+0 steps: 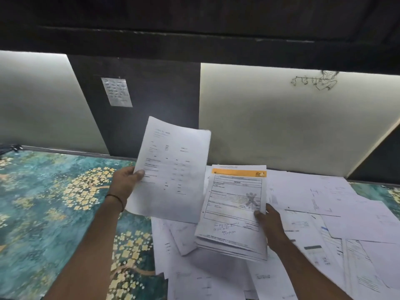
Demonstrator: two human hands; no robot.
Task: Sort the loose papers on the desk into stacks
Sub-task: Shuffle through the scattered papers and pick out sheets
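The left hand [125, 182] pinches a single printed sheet [171, 169] raised clear — probably for reading — while the right hand [271, 224] grips the orange-banded form bundle [233, 211] above the loose papers [324, 224].

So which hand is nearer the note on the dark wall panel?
Left. The left hand, holding a sheet, is almost straight below the note; the right hand, gripping a paper stack, is lower, far right.

The teal patterned desk covering [43, 202] at eight o'clock carries golden-yellow blossom trees. The plain white paper sheet [173, 169] near centre bears faint grey print. At five o'clock, the white black-ruled form [236, 213] has an orange header band [238, 173]. The cream wall panel [281, 126] at two o'clock shows a black line drawing [316, 81].
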